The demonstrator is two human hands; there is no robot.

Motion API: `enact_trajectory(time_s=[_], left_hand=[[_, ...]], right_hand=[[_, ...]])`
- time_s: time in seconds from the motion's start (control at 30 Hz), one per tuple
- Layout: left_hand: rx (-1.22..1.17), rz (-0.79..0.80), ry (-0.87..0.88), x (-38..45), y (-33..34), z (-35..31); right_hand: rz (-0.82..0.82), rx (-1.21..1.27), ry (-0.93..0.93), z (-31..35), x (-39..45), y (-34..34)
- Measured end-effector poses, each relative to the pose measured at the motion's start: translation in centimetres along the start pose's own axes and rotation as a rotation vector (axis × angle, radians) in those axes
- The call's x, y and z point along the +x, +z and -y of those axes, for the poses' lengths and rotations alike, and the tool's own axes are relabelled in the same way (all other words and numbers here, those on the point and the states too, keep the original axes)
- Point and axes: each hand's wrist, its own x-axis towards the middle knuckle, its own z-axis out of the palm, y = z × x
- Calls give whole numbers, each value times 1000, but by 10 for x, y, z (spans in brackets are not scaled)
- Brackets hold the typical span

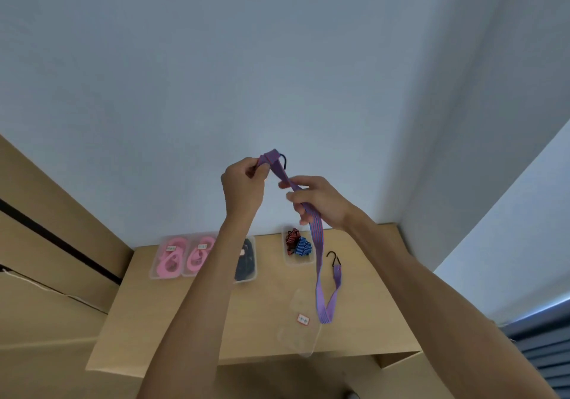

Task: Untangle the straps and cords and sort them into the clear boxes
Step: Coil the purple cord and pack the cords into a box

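Note:
A flat purple strap [317,244] with red and blue stripes and a black hook at each end is held up in front of the wall. My left hand [243,186] pinches its folded top end, where one hook [283,161] sticks out. My right hand [317,201] grips the strap just below, fingers closed round it. The rest hangs in a loop down to the table, and its other hook [333,258] points up. An empty clear box [297,334] with a red-edged label lies under the loop.
On the wooden table [191,321] by the wall stand two clear boxes of pink cords [172,260], [200,255], one of dark cords [246,260], and one holding red and blue straps [297,246]. A wooden cabinet [46,244] stands to the left.

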Motion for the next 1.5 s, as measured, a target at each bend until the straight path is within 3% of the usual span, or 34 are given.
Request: enact_trajectory(time_s=[0.13, 0.27, 0.37, 0.47, 0.57, 0.7, 0.8, 0.9, 1.0, 1.13, 1.23, 1.33, 1.5], left_hand=[[407, 159, 122, -13, -2, 18], [361, 412, 208, -27, -1, 19], [212, 533, 235, -29, -4, 9], [12, 602, 178, -26, -10, -2], [-180, 489, 129, -23, -12, -10], [-351, 155, -52, -18, -6, -10], [-171, 20, -101, -10, -4, 1], [128, 50, 38, -13, -7, 7], [259, 235, 127, -19, -5, 12], [190, 476, 178, -26, -3, 6], [29, 564, 166, -30, -3, 1], [-154, 515, 119, -34, -2, -6], [-182, 238, -29, -25, 2, 3]], right_hand=[[-168, -453, -161, 7, 4, 8], [-278, -618, -383, 18, 11, -3], [-227, -556, -369, 17, 13, -14], [-193, -254, -254, 11, 12, -19], [-175, -3, -166, -1, 7, -15], [-109, -181, -74, -8, 2, 12], [-121, -228, -94, -3, 0, 23], [-135, -437, -147, 13, 1, 16], [-137, -786, -276, 27, 5, -1], [-187, -631, -347, 42, 8, -18], [-161, -492, -383, 36, 10, -20], [-246, -252, -299, 13, 11, -19], [-291, -215, -174, -22, 10, -4]])
